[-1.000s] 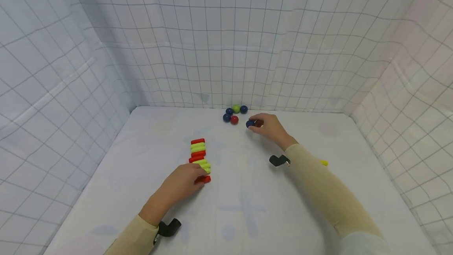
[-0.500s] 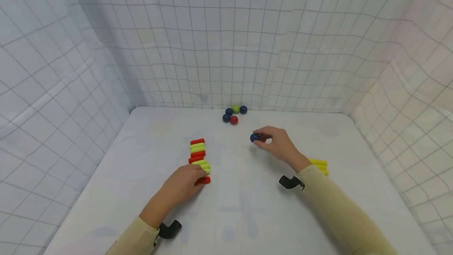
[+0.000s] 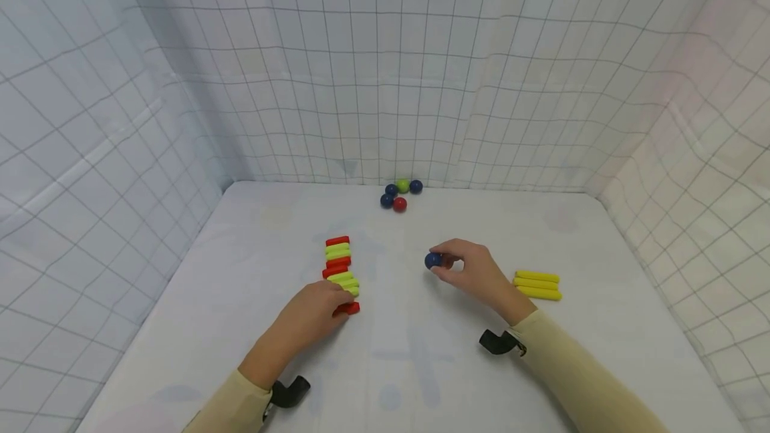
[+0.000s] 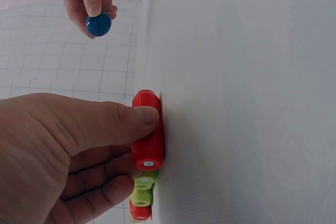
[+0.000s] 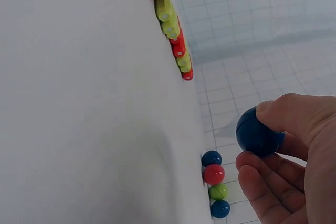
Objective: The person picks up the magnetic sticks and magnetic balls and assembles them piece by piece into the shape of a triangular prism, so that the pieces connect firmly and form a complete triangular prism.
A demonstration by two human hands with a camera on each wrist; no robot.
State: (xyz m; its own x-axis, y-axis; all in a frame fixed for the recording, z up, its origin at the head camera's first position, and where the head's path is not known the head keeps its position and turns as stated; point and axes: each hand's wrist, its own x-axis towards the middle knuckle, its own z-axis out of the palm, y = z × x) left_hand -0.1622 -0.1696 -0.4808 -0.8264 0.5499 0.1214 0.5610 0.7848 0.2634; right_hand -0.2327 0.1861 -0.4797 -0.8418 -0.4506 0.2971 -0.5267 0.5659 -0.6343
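My left hand pinches a short red ridged cylinder at the near end of a row of similar red and lime-green pieces. In the left wrist view the thumb lies across it, with the other fingers behind. My right hand grips a glossy dark blue ball between thumb and fingers, above the table right of the row. A small blue patch shows behind that ball in the right wrist view; what it belongs to is partly hidden.
Near the back wall sit a red ball, a lime-green ball and several blue balls. Three yellow sticks lie side by side right of my right hand. Gridded white curtains enclose the white table.
My right hand has drawn the blue ball from near the back cluster toward me, uncovering the yellow sticks. My left hand and the red cylinder have barely shifted.
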